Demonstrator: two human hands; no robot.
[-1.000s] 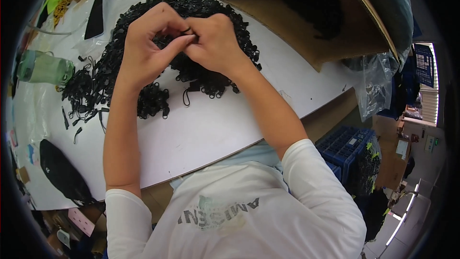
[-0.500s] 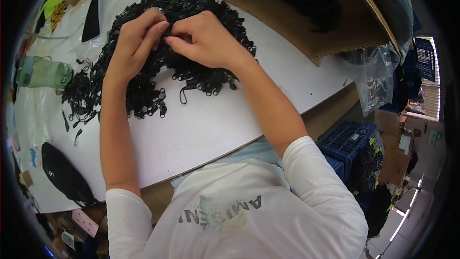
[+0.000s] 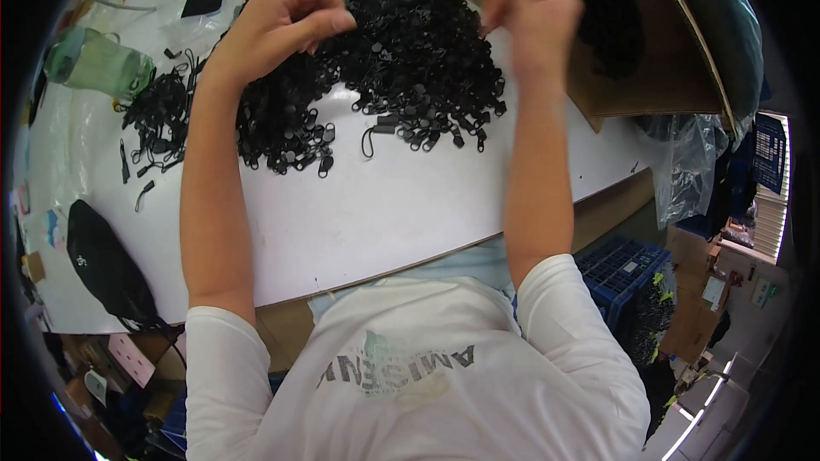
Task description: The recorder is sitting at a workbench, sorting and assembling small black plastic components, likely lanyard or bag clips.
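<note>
A large heap of small black zipper pulls [image 3: 410, 43] covers the far middle of the white table [image 3: 384, 205]. Over the heap's left part is my left hand [image 3: 286, 26], its fingers curled in and the thumb against them; whatever they hold is hidden. My right hand [image 3: 534, 8], smeared by motion, is raised at the heap's right side by the mouth of a cardboard box [image 3: 658, 94]. A dark blurred shape shows beside its fingertips, too unclear to name. One pull with a cord loop [image 3: 383, 126] lies apart at the heap's near edge.
A smaller pile of black corded pulls [image 3: 158, 115] lies at the left beside a green translucent bottle [image 3: 98, 64]. A black pouch [image 3: 107, 260] rests near the table's left front edge. Clear plastic [image 3: 683, 162] hangs below the box, above a blue crate [image 3: 623, 273].
My hands were together over the heap and are now apart. The right one has swung right toward the box; the left stays over the heap. The view has shifted slightly.
</note>
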